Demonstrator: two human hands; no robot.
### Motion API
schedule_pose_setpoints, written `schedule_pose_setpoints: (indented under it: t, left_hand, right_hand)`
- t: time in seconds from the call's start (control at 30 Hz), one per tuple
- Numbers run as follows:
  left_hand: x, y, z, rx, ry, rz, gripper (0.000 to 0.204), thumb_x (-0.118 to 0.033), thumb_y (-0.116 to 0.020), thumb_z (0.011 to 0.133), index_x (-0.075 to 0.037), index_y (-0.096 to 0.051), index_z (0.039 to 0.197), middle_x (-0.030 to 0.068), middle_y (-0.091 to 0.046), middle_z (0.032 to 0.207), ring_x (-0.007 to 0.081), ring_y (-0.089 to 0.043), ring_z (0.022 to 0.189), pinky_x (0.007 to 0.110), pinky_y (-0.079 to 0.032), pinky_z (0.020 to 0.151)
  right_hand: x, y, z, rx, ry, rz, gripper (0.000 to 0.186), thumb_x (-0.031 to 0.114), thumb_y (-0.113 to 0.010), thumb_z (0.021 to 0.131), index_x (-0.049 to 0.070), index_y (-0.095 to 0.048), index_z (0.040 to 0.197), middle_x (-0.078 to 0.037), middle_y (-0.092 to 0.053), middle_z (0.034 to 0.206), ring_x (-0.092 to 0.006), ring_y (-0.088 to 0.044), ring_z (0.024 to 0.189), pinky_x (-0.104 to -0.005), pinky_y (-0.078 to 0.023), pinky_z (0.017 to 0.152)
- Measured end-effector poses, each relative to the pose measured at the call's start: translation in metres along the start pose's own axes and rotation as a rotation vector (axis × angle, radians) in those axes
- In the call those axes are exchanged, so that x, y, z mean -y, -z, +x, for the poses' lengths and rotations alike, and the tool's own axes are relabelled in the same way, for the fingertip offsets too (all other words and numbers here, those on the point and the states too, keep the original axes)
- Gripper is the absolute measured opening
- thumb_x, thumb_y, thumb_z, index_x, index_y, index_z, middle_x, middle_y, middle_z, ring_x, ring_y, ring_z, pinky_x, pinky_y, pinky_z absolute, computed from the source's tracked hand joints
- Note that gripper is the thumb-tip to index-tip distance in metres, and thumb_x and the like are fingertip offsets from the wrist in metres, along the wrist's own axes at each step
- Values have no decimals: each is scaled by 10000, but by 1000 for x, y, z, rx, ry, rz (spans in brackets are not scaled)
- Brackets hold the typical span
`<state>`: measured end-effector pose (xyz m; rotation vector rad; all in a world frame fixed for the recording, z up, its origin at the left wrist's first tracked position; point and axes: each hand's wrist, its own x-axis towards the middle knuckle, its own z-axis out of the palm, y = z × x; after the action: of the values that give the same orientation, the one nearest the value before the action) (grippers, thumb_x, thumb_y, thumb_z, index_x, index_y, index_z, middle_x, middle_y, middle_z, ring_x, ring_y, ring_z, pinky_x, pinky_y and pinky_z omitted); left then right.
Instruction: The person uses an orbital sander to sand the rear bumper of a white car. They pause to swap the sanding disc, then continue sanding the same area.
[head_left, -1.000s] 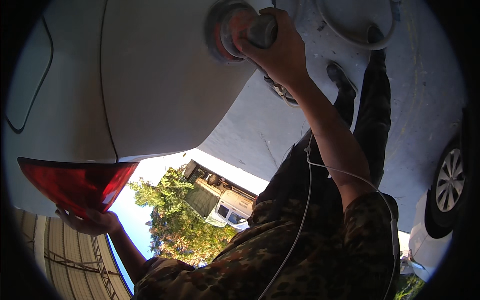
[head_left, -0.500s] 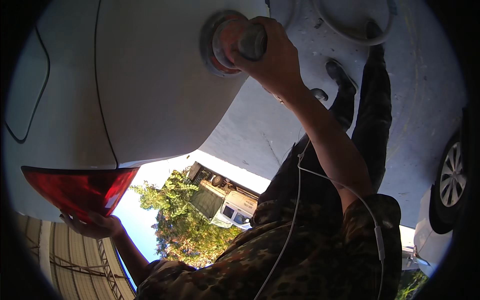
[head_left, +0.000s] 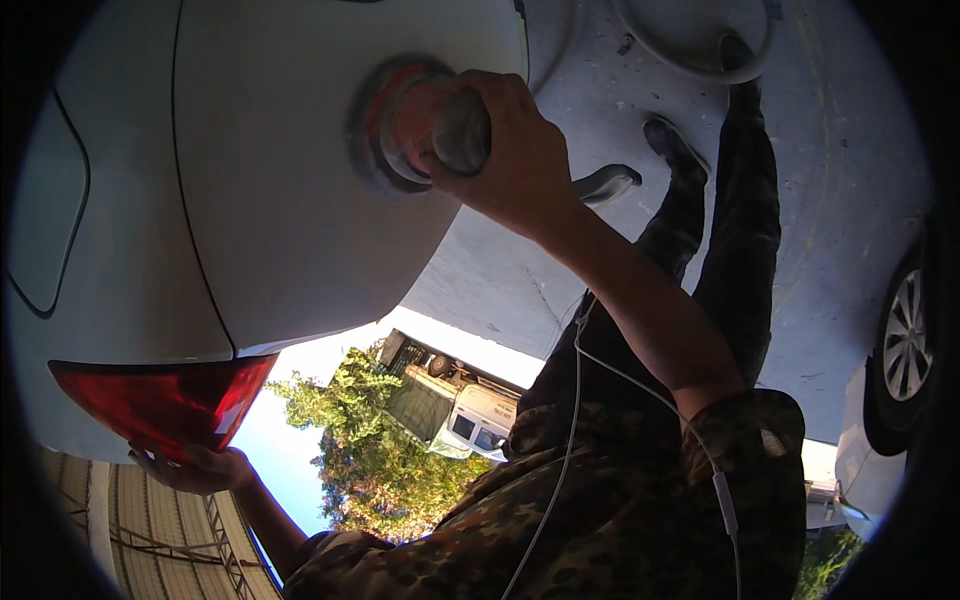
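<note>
My right hand [head_left: 520,150] is wrapped round the dark grip of a round power sander [head_left: 405,125] with a dusty red body. Its wide disc lies against the pale body panel of a car [head_left: 300,200]; the disc's edge is blurred. Lower left, my left hand [head_left: 200,470] rests against the red tail light [head_left: 165,400], its fingers partly hidden along the light's edge. A grey hose end [head_left: 608,184] shows behind my right wrist; where it joins is hidden.
A thick hose [head_left: 690,70] curls on the grey floor [head_left: 800,200] near my shoes. A thin white cable [head_left: 575,400] hangs across my camouflage top. Another car's wheel [head_left: 903,335] stands at the right. A truck [head_left: 470,420] and trees [head_left: 390,460] are outside.
My right hand has moved the sander left and downward in the picture, across the panel. My left hand stays at the tail light. More of the hose behind my wrist shows.
</note>
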<state>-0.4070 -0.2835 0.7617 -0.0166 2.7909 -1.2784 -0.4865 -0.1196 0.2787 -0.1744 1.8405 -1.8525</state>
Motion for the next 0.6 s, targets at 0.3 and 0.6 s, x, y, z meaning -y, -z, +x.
schedule_pose_setpoints:
  t: [0.3, 0.6]
  left_hand:
    - [-1, 4, 0, 53, 19, 30, 569, -409, -516, 1101, -6, -501, 1502, 254, -469, 1611, 445, -476, 1482, 603, -444, 1183]
    - [-1, 1, 0, 15, 30, -21, 601, -427, -507, 1110, 16, -484, 1515, 252, -475, 1608, 438, -514, 1449, 572, -468, 1167]
  right_hand:
    - [-7, 7, 2, 46, -19, 44, 765, 342, -951, 679, 137, -594, 1324, -133, -659, 1180, -320, -757, 937, -423, -663, 763]
    - [-11, 0, 5, 27, -95, 138, 768, 309, -960, 706, 102, -584, 1342, -159, -649, 1240, -330, -738, 1062, -424, -639, 867]
